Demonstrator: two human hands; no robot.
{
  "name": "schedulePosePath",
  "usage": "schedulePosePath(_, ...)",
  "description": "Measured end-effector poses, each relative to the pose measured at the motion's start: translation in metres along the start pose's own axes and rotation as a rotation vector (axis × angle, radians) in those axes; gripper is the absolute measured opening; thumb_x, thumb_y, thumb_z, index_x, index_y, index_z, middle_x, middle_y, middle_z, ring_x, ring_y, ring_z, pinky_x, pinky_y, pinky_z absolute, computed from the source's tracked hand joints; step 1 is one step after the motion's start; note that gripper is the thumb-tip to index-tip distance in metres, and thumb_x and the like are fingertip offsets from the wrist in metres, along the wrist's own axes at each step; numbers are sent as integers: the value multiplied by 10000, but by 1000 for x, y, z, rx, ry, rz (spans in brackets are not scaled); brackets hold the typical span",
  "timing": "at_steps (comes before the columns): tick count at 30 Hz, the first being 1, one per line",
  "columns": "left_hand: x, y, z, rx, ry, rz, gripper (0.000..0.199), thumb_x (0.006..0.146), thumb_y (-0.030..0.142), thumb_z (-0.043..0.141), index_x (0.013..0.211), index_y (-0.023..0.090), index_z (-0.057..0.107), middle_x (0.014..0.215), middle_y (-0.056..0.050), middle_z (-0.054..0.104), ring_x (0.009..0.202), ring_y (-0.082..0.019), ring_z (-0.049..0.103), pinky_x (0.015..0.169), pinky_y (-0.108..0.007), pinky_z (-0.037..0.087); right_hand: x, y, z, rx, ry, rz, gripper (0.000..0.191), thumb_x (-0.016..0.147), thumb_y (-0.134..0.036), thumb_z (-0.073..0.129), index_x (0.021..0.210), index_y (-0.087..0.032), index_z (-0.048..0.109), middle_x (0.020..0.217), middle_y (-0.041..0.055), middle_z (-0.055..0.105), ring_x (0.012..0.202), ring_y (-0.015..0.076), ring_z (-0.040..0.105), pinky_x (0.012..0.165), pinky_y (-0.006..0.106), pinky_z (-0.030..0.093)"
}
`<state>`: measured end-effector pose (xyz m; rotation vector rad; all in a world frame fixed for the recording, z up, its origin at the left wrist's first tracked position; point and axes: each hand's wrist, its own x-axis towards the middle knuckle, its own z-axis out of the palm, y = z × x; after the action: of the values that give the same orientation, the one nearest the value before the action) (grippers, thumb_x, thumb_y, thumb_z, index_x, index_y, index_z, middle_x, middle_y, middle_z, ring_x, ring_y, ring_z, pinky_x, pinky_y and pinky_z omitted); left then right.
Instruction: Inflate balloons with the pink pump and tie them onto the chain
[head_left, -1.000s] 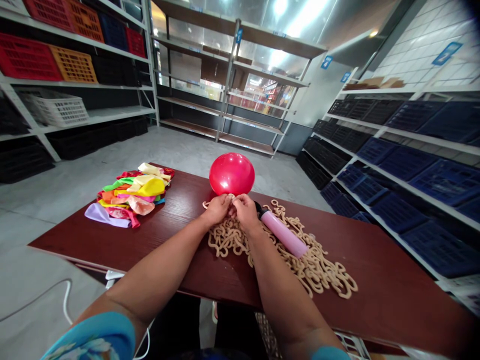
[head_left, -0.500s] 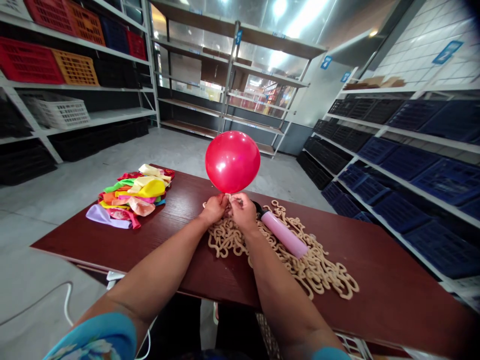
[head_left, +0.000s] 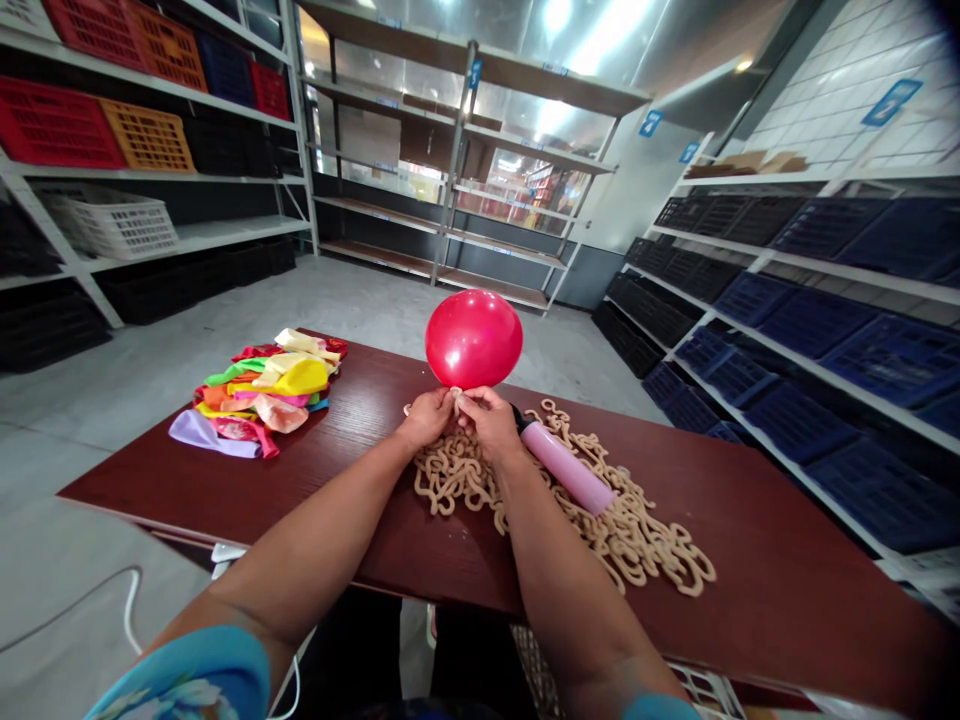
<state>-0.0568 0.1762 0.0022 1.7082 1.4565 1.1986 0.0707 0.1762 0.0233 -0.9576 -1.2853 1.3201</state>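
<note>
A red inflated balloon [head_left: 474, 338] stands above the table, its neck end down at my fingertips. My left hand [head_left: 430, 416] is closed in a pinch at that neck. Right beside it, my right hand [head_left: 489, 422] pinches too, and a bit of beige cord shows between the two hands at the neck. The knot, if any, is hidden by my fingers. Below my hands spreads a tangled heap of thick beige cord [head_left: 454, 478]. On the heap, right of my right hand, lies a pink cylinder with a black end [head_left: 568, 467], which looks like a hand pump.
Flat balloons in many colours [head_left: 262, 390] lie piled on the left of the dark red table [head_left: 360, 400]. Shelves with crates [head_left: 60, 125] stand at the left, blue crates [head_left: 892, 370] at the right. A white cable [head_left: 133, 610] hangs at the lower left.
The balloon has tipped and sunk slightly, a little to the right, and appears flatter. Both hands stay nearly in place at its neck, with the right fingers slightly shifted.
</note>
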Motion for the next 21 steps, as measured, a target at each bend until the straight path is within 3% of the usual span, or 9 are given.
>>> schedulePosePath(6, 0, -1, 5, -345, -68, -129, 322, 834, 454, 464, 740, 155, 540, 569, 12, 490, 480, -82, 403, 464, -206, 312, 2, 0, -1, 1, 35, -18, 240, 672, -394, 632, 730, -197, 509, 520, -56, 564, 426, 80, 493, 379, 174, 336)
schedulePosePath(11, -7, 14, 0, -686, -305, -245, 330, 769, 456, 578, 687, 162, 455, 483, 74, 323, 375, -31, 243, 382, -185, 168, 10, 8, -7, -94, 130, -123, 203, 735, -400, 555, 769, -216, 477, 488, -72, 549, 427, 97, 502, 451, 209, 390)
schedulePosePath(17, -14, 29, -11, -747, -484, -361, 343, 747, 430, 632, 665, 155, 445, 488, 72, 325, 351, -11, 206, 361, -187, 88, 13, 10, -14, -287, 294, -215, 193, 748, -400, 515, 807, -216, 514, 641, -32, 614, 570, 127, 545, 552, 247, 432)
schedulePosePath(21, -15, 30, -13, -779, -535, -373, 362, 732, 423, 655, 648, 152, 430, 492, 68, 326, 365, -6, 204, 361, -181, 76, 12, 9, -14, -357, 350, -260, 182, 767, -383, 491, 809, -208, 517, 639, -32, 599, 595, 127, 534, 590, 249, 425)
